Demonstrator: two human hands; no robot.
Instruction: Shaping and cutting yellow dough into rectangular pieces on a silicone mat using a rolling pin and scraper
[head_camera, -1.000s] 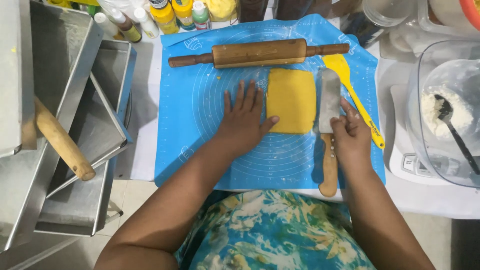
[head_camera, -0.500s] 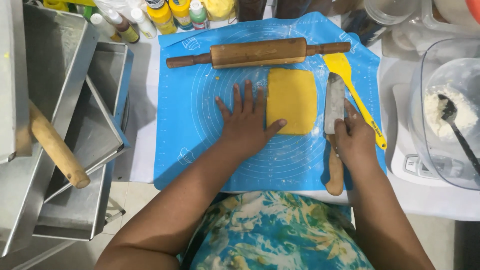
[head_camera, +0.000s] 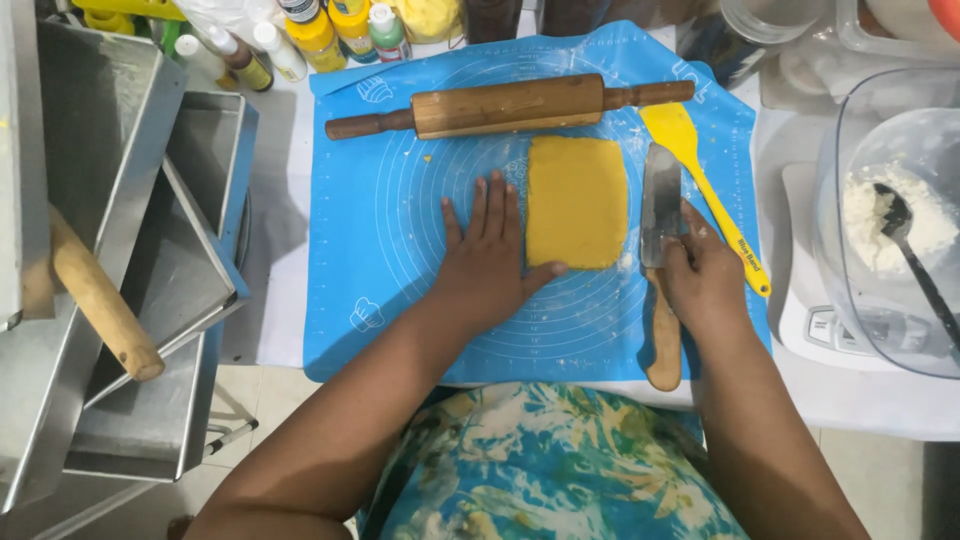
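Mat (head_camera: 400, 200): we see a blue mat spread on the table, bearing most of the work.
Pans (head_camera: 150, 250): metal pans stacked at our left, well apart from both hands.
Bowl (head_camera: 890, 210): a clear bowl with flour and a dark spoon, at our right.
Pin (head_camera: 510, 105): a wooden pin lies across the mat, just above the dough.
Dough (head_camera: 575, 200): a yellow slab at mid-mat, between our hands.
Left hand (head_camera: 490, 255): flat and spread wide, holding nothing; its thumb touches the dough's lower edge.
Right hand (head_camera: 705, 270): fingers rest on the scraper, not closed around it.
Scraper (head_camera: 660, 205): blade just right of the dough.
Spatula (head_camera: 700, 175): yellow, beside the scraper.
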